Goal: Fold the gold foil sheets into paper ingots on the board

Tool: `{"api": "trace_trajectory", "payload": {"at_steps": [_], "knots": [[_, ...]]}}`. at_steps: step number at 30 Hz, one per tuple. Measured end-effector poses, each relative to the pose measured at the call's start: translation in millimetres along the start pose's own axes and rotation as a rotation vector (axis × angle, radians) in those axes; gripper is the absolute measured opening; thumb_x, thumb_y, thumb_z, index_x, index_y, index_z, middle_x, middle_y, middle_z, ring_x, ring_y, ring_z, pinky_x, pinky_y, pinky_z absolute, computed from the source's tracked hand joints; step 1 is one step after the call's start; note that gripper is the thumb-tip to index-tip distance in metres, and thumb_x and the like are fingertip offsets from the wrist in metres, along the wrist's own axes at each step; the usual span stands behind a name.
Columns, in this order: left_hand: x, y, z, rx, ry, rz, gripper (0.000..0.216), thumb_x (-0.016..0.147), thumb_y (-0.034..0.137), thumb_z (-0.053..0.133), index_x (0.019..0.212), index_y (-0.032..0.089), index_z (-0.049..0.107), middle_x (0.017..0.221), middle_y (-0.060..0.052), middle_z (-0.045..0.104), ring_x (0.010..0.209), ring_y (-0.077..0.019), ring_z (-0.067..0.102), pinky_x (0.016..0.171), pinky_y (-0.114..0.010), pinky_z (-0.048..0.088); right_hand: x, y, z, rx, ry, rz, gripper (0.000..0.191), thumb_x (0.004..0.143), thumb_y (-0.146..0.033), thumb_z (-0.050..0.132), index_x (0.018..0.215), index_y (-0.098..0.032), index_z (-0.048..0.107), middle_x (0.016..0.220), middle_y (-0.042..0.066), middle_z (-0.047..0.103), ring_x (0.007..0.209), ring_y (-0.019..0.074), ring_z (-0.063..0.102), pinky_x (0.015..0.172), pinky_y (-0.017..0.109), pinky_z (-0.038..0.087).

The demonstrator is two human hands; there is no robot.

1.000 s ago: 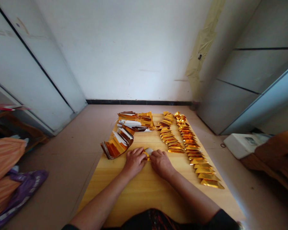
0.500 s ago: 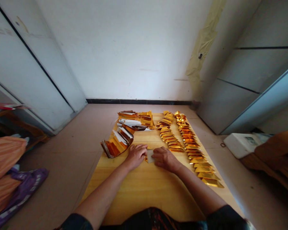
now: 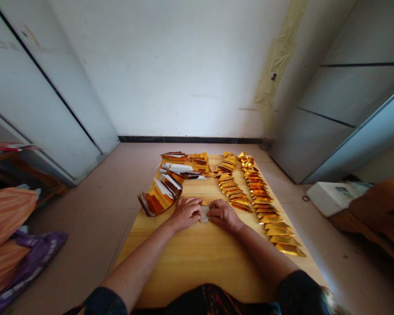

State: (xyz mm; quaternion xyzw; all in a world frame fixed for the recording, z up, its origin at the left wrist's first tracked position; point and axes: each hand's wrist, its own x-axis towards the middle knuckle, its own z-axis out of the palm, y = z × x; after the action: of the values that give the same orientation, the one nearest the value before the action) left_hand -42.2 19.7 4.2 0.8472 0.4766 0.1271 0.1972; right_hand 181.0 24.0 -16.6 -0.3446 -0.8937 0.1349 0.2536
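A small sheet of gold foil paper [image 3: 204, 214], pale side up with gold showing at its edges, lies partly folded on the wooden table [image 3: 184, 262]. My left hand [image 3: 188, 212] closes its fingers on the sheet's left edge. On the opposite edge, the bent fingers of my right hand [image 3: 223, 214] press the paper; the fingertips partly cover it. Beyond my left hand rests a curled stack of gold paper sheets [image 3: 160, 194]. Folded gold paper pieces [image 3: 233, 190] overlap in a row just beyond my right hand.
A longer row of folded gold pieces [image 3: 262, 203] runs along the table's right side. More gold and white sheets [image 3: 187, 166] lie at the far left. Orange and purple bags [image 3: 36, 258] are on the floor at left, a white box [image 3: 328, 199] at right.
My right hand has shifted slightly, its knuckles now higher and the forearm a little further left. The paper between my hands shows a narrower pale area. My left hand has barely moved.
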Motion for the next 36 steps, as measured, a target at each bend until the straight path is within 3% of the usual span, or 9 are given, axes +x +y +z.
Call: {"api": "trace_trajectory", "payload": {"at_steps": [6,11,15,18,20,22,27,32,36], "knots": [[-1,-1,1,-0.001,0.006,0.014,0.007,0.075,0.027,0.063,0.082,0.027,0.064,0.137,0.001,0.051,0.128,-0.0252,0.041,0.107,-0.055,0.018,6,-7,-3,0.107,-0.018,-0.038,0.017,0.087,-0.024,0.055,0.083,-0.021,0.070,0.095,0.006,0.060,0.080,0.0130,0.058,0.071,0.022,0.045],[-1,-5,4,0.002,0.007,0.026,0.014,0.076,0.030,0.063,0.090,0.027,0.065,0.138,-0.002,0.050,0.129,-0.0260,0.040,0.109,-0.055,0.016,11,-16,-11,0.258,-0.030,-0.040,0.012,0.084,-0.018,0.056,0.086,-0.019,0.067,0.094,0.006,0.062,0.085,0.0141,0.060,0.077,0.024,0.047],[-1,-7,5,-0.003,-0.001,0.033,0.019,0.076,0.031,0.062,0.096,0.028,0.064,0.140,-0.002,0.048,0.130,-0.0259,0.039,0.109,-0.055,0.015,9,-21,-11,0.421,0.023,0.133,0.011,0.076,-0.013,0.059,0.084,-0.017,0.065,0.092,0.005,0.062,0.082,0.0143,0.060,0.073,0.025,0.049],[-1,-7,4,-0.004,-0.007,0.028,0.014,0.077,0.032,0.062,0.090,0.028,0.064,0.140,0.000,0.047,0.130,-0.0262,0.038,0.109,-0.056,0.014,4,-24,-6,0.530,-0.062,0.345,0.015,0.075,-0.012,0.057,0.087,-0.018,0.063,0.087,0.002,0.062,0.064,0.0100,0.057,0.059,0.021,0.048],[0,-7,4,-0.007,-0.013,0.028,0.012,0.077,0.032,0.062,0.088,0.027,0.064,0.140,0.000,0.047,0.130,-0.0262,0.038,0.109,-0.056,0.014,1,-24,-4,0.570,-0.130,0.405,0.020,0.076,-0.011,0.054,0.092,-0.019,0.062,0.080,0.000,0.062,0.058,0.0090,0.056,0.055,0.020,0.047],[0,-8,4,-0.010,-0.017,0.032,0.012,0.076,0.031,0.062,0.087,0.027,0.064,0.140,0.000,0.047,0.130,-0.0262,0.038,0.109,-0.055,0.014,0,-23,-4,0.522,-0.116,0.317,0.023,0.074,-0.008,0.052,0.091,-0.019,0.063,0.080,0.001,0.063,0.066,0.0113,0.059,0.061,0.022,0.049],[0,-7,2,-0.012,-0.019,0.034,0.013,0.075,0.033,0.064,0.085,0.026,0.064,0.140,0.000,0.048,0.129,-0.0260,0.039,0.110,-0.052,0.016,4,-18,-9,0.268,-0.046,-0.002,0.028,0.076,-0.003,0.049,0.092,-0.018,0.066,0.104,0.009,0.063,0.096,0.0163,0.060,0.083,0.028,0.049],[-1,-5,1,-0.006,-0.021,0.033,0.011,0.074,0.032,0.065,0.084,0.026,0.063,0.140,0.000,0.048,0.129,-0.0261,0.039,0.108,-0.054,0.017,2,-14,-2,0.183,-0.017,-0.015,0.024,0.084,-0.011,0.050,0.101,-0.019,0.065,0.113,0.010,0.060,0.102,0.0168,0.059,0.088,0.029,0.048],[-1,-5,2,-0.002,-0.011,0.040,0.010,0.075,0.032,0.064,0.084,0.026,0.063,0.139,-0.001,0.048,0.129,-0.0258,0.039,0.109,-0.054,0.016,0,-16,0,0.089,-0.002,-0.016,0.020,0.089,-0.020,0.050,0.097,-0.020,0.068,0.117,0.010,0.058,0.104,0.0182,0.057,0.088,0.030,0.046]]}}
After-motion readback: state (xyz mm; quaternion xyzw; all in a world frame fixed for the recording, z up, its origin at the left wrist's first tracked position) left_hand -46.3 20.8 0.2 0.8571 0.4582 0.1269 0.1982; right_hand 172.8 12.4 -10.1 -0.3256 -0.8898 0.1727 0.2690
